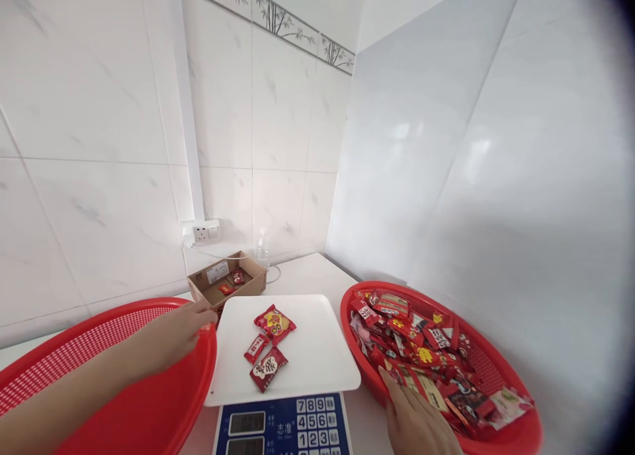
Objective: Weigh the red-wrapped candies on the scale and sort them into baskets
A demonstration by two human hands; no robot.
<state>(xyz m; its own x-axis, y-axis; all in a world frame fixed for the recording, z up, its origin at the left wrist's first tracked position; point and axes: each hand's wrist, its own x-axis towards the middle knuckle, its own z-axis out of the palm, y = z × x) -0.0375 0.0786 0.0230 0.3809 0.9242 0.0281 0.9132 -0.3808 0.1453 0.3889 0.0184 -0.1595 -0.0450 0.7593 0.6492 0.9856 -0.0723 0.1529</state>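
Note:
My left hand (176, 332) reaches across the far rim of a big red mesh basket (99, 382) on the left, fingers curled together toward a cardboard box (229, 282); whether it holds anything is hidden. My right hand (414, 418) lies flat and open on the near rim of the right red basket (520, 435), which is full of red snack packets (421, 346). Between the baskets stands a digital scale with a white platter (317, 349). Three red packets (268, 349) lie on the platter.
The open cardboard box behind the scale holds a couple of red packets. A clear plastic bottle (262, 250) stands beside it, and a wall socket (206, 231) with a cable is above. White tiled walls close in at the back and right.

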